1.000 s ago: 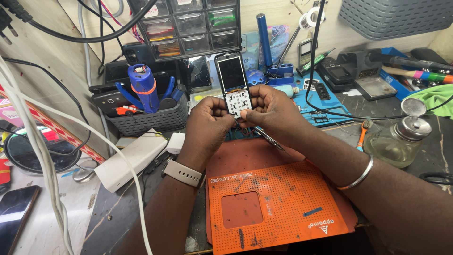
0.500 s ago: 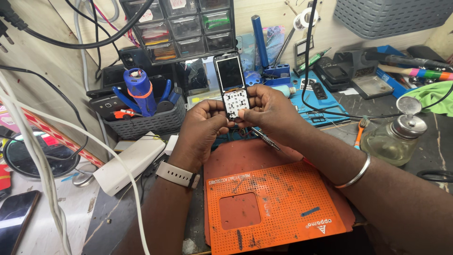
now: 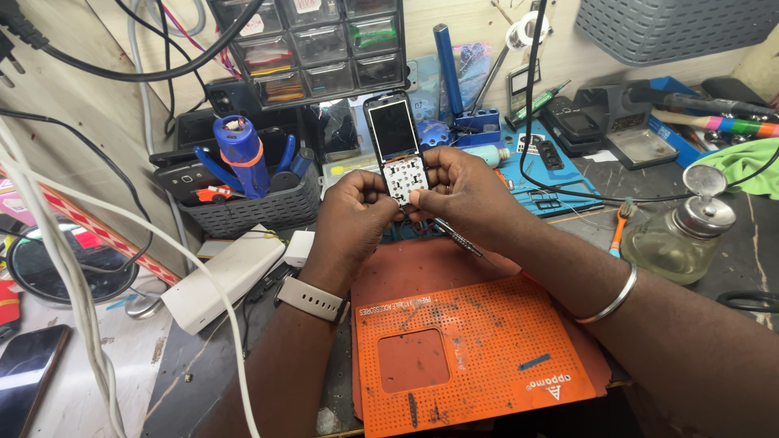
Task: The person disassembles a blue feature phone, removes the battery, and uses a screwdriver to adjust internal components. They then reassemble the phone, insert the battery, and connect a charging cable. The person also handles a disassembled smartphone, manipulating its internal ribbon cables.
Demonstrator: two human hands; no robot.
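Fingers (image 3: 381, 185) of left hand (image 3: 350, 219): clamped on lower left edge of keypad phone (image 3: 396, 150). Fingers of right hand (image 3: 466, 195): clamped on lower right edge of same phone; a thin metal tool (image 3: 456, 237) juts out beneath this hand.

Keypad phone: held upright above the far edge of the orange mat (image 3: 471, 349), dark screen uppermost, white key field below, partly covered by both thumbs.

Orange mat: perforated, lies on the worktop (image 3: 203, 369) directly below the phone; both forearms cross it.

Left of phone: grey basket (image 3: 251, 207) holding a blue cylinder with orange band and blue-handled tools; dark handsets lie at its rim. White power block (image 3: 223, 276) lies below the basket.

Behind phone: drawer cabinet (image 3: 316, 49), clear drawers with small parts, contents too small to tell. Black cable (image 3: 531, 97) hangs down just right of the phone.

Right of phone: blue mat (image 3: 552, 174), then glass bottle (image 3: 682, 239) with metal pump top, clear liquid inside; orange-handled brush (image 3: 618, 225) beside it.
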